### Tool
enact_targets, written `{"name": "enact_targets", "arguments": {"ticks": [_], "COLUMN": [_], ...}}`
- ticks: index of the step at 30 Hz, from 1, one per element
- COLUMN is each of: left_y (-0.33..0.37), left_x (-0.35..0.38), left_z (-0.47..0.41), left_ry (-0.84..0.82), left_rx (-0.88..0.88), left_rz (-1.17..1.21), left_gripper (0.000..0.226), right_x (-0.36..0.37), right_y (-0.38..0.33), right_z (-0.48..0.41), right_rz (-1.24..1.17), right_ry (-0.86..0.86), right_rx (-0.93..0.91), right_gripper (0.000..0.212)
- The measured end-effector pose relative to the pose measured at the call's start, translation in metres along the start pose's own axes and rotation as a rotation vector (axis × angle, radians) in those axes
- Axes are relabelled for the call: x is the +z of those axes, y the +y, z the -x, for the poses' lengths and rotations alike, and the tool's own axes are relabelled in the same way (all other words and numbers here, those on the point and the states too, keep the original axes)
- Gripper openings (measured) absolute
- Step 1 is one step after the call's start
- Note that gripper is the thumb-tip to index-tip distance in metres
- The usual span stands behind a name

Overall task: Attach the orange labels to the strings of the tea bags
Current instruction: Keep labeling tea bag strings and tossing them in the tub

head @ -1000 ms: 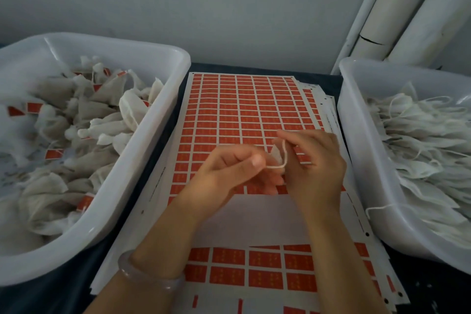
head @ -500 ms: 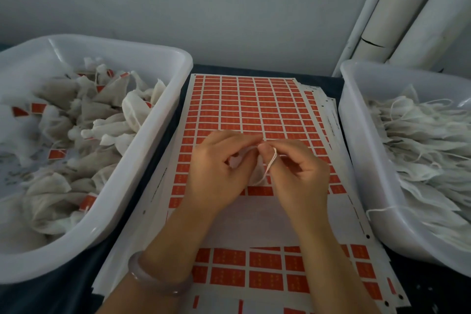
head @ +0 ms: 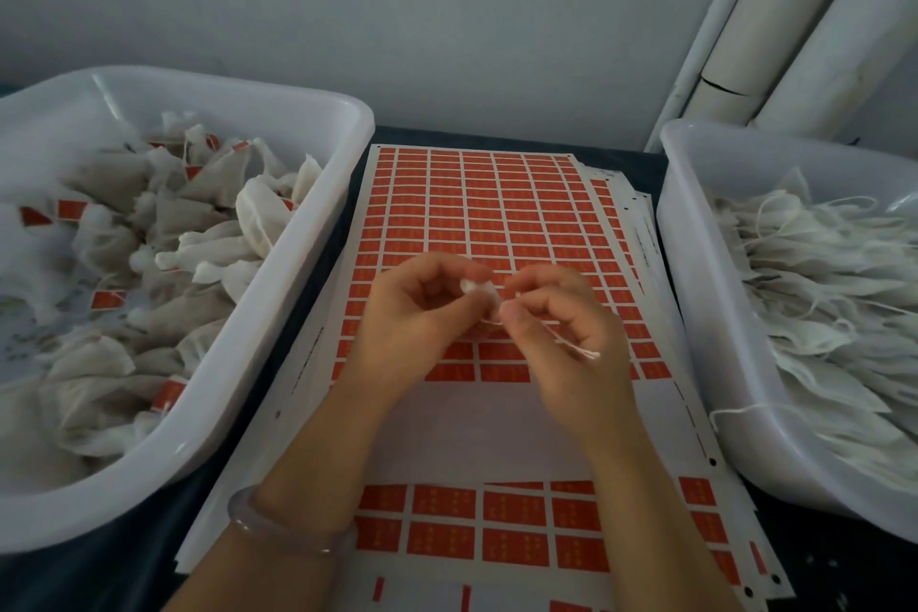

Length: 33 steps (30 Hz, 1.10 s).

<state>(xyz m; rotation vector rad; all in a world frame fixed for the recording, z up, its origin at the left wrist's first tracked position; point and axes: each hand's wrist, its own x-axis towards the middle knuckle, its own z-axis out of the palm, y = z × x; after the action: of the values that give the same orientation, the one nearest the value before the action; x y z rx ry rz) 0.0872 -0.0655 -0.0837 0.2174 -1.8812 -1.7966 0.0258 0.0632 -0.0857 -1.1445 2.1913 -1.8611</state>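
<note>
Head view. Both hands meet above the middle of the label sheet (head: 497, 214) on the table (head: 318, 234). Left hand (head: 417, 318) is pinched on a small white tea bag (head: 479, 291), bunched between its fingertips. Right hand (head: 561, 328) is closed on the string (head: 576, 347); long axis runs from the bag toward 4 o'clock, free end at the palm edge. Bin of labelled bags (head: 343, 114) lies at 9 o'clock, bin of unlabelled bags (head: 695, 234) at 3 o'clock. Bracelet (head: 283, 529) on left wrist.
</note>
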Motion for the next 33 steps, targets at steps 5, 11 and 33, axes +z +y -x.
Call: {"name": "enact_targets", "arguments": {"ticks": [5,11,33], "left_y": [0.001,0.000,-0.003], "left_x": [-0.008,-0.006,0.002], "left_z": [0.000,0.000,-0.001], "left_ry": [-0.253,-0.087,0.097], "left_rx": [0.020,0.038,-0.426], "left_rz": [0.048,-0.254,0.018], "left_gripper": [0.017,0.024,0.024], "right_x": [-0.009,-0.005,0.006], "right_y": [0.003,0.009,0.010], "right_z": [-0.004,-0.004,0.002], "right_rz": [-0.082,0.022,0.185], "right_ry": [-0.182,-0.062,-0.102], "right_rx": [0.138,0.134,-0.116], "right_gripper": [0.013,0.011,0.012]}}
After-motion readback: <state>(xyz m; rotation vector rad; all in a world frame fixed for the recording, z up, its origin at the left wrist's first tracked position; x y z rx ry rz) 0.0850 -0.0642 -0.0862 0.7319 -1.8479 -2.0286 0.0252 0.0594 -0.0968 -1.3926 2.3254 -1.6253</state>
